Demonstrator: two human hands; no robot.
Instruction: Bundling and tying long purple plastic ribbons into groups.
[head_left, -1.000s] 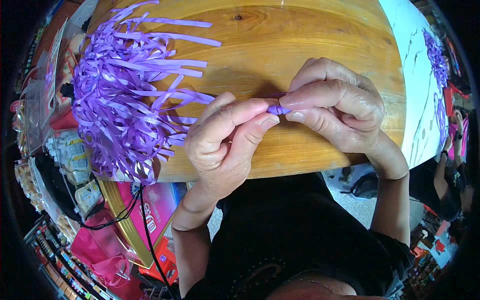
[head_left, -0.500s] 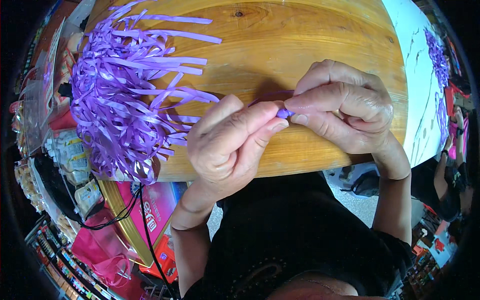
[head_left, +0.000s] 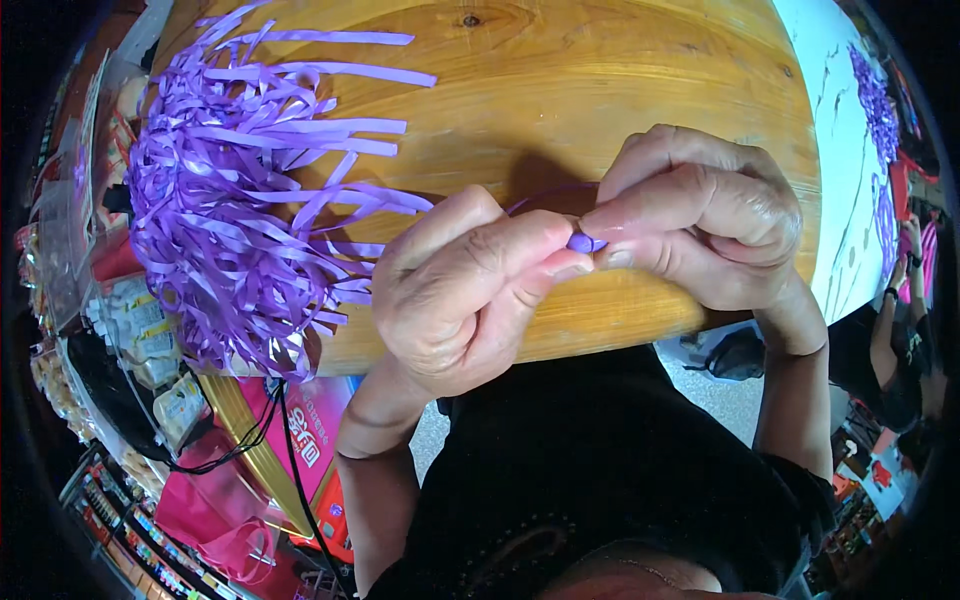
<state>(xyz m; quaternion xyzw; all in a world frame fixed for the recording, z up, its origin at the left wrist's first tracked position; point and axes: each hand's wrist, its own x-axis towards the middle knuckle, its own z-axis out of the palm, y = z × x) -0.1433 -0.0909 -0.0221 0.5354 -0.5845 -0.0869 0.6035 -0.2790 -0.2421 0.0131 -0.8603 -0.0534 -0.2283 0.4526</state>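
Observation:
Between the fingertips of both hands is a small folded piece of purple ribbon (head_left: 586, 243), held over the near half of the wooden table. My left hand (head_left: 455, 290) pinches it from the left with thumb and forefinger, the other fingers curled in. From the right, my right hand (head_left: 700, 215) pinches it too, its thumb below and forefinger above. A thin purple strand (head_left: 548, 194) runs behind the fingers. Most of the folded piece is hidden by the fingertips. A large heap of loose purple ribbons (head_left: 225, 190) lies left of my left hand, strip ends pointing right.
The wooden table (head_left: 520, 100) has a curved near edge close to my body. On the right stands a white marbled surface (head_left: 835, 150) with more purple ribbons (head_left: 875, 110). Packaged goods (head_left: 140, 330), a black cable (head_left: 292, 440) and a pink bag (head_left: 215, 520) crowd the left. Another person (head_left: 890, 330) is at far right.
Both hands have shifted slightly right and down with the ribbon still pinched. The folded purple piece shows a little more rounded between the fingertips. The view has moved slightly.

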